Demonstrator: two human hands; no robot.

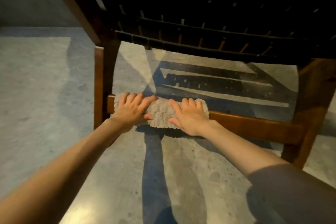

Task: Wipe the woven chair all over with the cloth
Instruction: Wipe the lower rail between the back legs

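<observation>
The woven chair (209,23) fills the top of the view, seen from low down, its dark woven seat above and brown wooden legs at both sides. A low wooden crossbar (254,123) runs between the legs. A beige ribbed cloth (161,112) is wrapped over the left part of that bar. My left hand (132,109) grips the cloth's left end, fingers over the top and thumb underneath. My right hand (189,116) grips the cloth's right end the same way, fingers curled over the bar.
Grey concrete floor (45,87) lies all around, with the chair's shadow under the seat. The left wooden leg (99,85) stands close beside my left hand; the right leg (309,114) is further off.
</observation>
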